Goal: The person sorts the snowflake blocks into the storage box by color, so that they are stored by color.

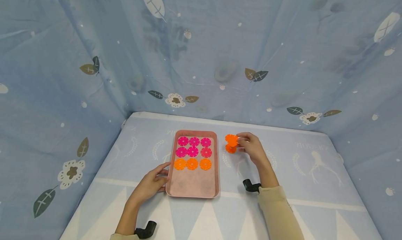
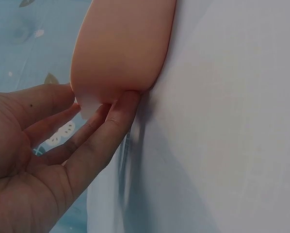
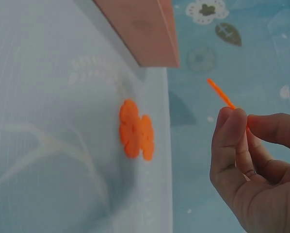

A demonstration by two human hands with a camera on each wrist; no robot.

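Note:
My right hand (image 1: 252,147) pinches an orange notched flower-shaped disc (image 3: 221,93) between thumb and fingers, edge-on in the right wrist view. Below it, two more orange discs (image 3: 129,128) lie on the table, partly overlapped in the head view. On the left, my left hand (image 1: 150,184) grips the side of a pink tray (image 1: 191,187), with its fingers against the rim and lower wall. Inside the tray stand two rows of magenta and pinkish-red discs (image 1: 194,141). A row of three orange discs (image 1: 192,164) lies under them.
A pale patterned cloth (image 1: 282,170) covers the table. Blue curtains (image 1: 201,58) with leaf and flower prints hang behind and on both sides. Black wrist mounts (image 1: 250,186) show on both arms.

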